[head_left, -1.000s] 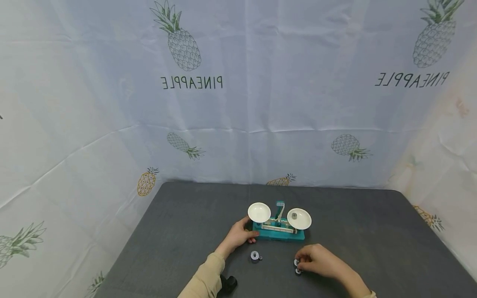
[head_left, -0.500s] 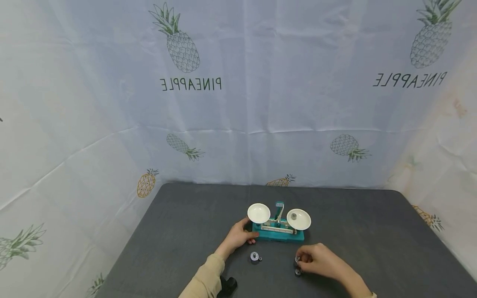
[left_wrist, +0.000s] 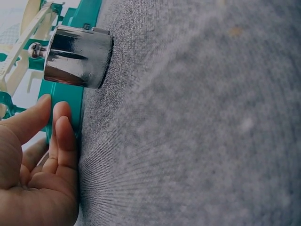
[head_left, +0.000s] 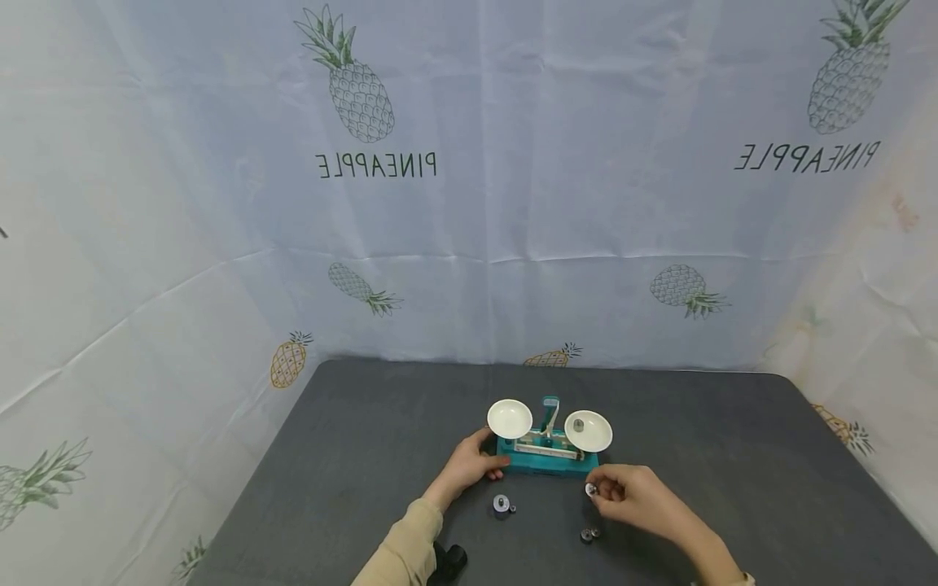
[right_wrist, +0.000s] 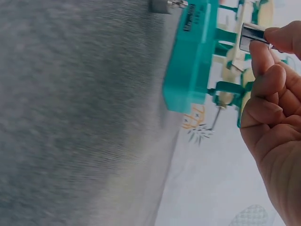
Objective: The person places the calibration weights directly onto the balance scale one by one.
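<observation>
A teal balance scale (head_left: 548, 465) with two white pans stands on the dark table. My left hand (head_left: 466, 461) grips the left end of its base, thumb at the front. Between thumb and fingertips, my right hand (head_left: 639, 498) pinches a small metal weight (right_wrist: 253, 36), lifted off the table close to the base's right front corner. The right pan (head_left: 599, 433) carries one metal weight (head_left: 579, 425); the left pan (head_left: 510, 418) has nothing in it. A larger shiny weight (left_wrist: 77, 56) stands in front of the base, near my left hand, with a tiny one (head_left: 513, 509) beside it.
Two small weights (head_left: 586, 536) sit on the table below my right hand. A black cylindrical object (head_left: 449, 561) lies by the left forearm, partly hidden by the sleeve. A pale curtain (head_left: 484, 203) with pineapple prints hangs behind the table's far edge.
My right hand has picked a weight up from the group on the table and moved it up toward the scale, uncovering two small weights. The left hand stays on the base.
</observation>
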{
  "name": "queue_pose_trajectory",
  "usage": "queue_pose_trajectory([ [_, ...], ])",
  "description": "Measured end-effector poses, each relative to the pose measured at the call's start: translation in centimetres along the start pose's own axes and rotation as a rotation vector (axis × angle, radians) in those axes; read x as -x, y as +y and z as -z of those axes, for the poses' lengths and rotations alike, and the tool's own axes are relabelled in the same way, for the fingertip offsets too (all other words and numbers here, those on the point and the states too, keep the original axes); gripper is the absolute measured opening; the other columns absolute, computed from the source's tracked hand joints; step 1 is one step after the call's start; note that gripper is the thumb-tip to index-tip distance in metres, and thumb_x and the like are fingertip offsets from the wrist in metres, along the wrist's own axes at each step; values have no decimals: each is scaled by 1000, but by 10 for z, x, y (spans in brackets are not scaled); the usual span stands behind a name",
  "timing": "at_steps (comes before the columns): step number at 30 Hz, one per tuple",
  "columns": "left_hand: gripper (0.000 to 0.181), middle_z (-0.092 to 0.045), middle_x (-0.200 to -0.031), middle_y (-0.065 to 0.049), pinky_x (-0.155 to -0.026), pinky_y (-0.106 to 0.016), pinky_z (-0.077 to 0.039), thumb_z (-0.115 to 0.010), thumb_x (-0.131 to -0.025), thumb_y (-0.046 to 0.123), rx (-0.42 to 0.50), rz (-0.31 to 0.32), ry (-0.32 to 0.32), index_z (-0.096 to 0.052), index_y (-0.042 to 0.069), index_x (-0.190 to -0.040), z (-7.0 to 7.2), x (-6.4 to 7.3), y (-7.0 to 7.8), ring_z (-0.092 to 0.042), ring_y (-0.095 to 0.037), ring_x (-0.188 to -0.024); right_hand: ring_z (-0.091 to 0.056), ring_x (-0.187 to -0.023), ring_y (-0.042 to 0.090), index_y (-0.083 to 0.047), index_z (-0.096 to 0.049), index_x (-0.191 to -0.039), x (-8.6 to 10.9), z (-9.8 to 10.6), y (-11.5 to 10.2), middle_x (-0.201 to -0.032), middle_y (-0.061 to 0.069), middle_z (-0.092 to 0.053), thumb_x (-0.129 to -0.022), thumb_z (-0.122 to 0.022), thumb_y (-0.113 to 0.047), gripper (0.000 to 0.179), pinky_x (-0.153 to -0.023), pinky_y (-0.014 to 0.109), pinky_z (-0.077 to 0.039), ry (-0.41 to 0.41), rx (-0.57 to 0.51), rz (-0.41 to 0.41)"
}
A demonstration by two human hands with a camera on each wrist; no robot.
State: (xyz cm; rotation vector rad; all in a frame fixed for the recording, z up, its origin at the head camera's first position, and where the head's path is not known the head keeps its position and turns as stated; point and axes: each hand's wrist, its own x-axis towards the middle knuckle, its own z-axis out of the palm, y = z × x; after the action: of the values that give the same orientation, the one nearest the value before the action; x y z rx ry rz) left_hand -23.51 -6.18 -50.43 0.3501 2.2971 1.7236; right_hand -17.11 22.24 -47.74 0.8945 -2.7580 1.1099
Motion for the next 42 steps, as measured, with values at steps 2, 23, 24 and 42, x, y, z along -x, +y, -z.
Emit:
queue_pose_trajectory([
  [2, 60, -65, -73, -27, -56, -33, -54, -69, -82, 8, 0, 2, 4, -42, -4, -134, -1, -6, -10, -58, -10, -54, -42, -59, -9, -11, -67, -90, -1, 2, -1, -69, -16, -51, -80, -68, -8, 11, -50, 15, -41, 40, 10, 13],
  [23, 58, -63, -75, -33, -57, -33, -54, -68, -82, 6, 24, -7, -6, -43, -6, -133, 2, 5, 8, -58, -10, -54, -42, -58, -5, -8, -68, -93, -29, 27, -7, -69, -10, -54, -78, -66, -2, 16, -50, 18, -39, 265, 94, -84],
  [24, 59, -63, -76, -33, -57, -33, -54, -68, -82, 6, 22, -5, -7, -43, -6, -134, 2, 6, 9, -58, -10, -54, -42, -59, -5, -8, -68, -94, -31, 28, -6, -69, -9, -54, -79, -66, -3, 16, -50, 18, -39, 262, 97, -102],
  [42, 59, -64, -75, -31, -57, -32, -54, -68, -82, 7, 27, -9, -2, -43, -5, -134, 1, 4, 6, -59, -11, -56, -43, -61, 1, -4, -68, -100, -54, 32, 10, -73, -3, -58, -83, -65, -10, 18, -51, 20, -39, 174, 170, -236],
])
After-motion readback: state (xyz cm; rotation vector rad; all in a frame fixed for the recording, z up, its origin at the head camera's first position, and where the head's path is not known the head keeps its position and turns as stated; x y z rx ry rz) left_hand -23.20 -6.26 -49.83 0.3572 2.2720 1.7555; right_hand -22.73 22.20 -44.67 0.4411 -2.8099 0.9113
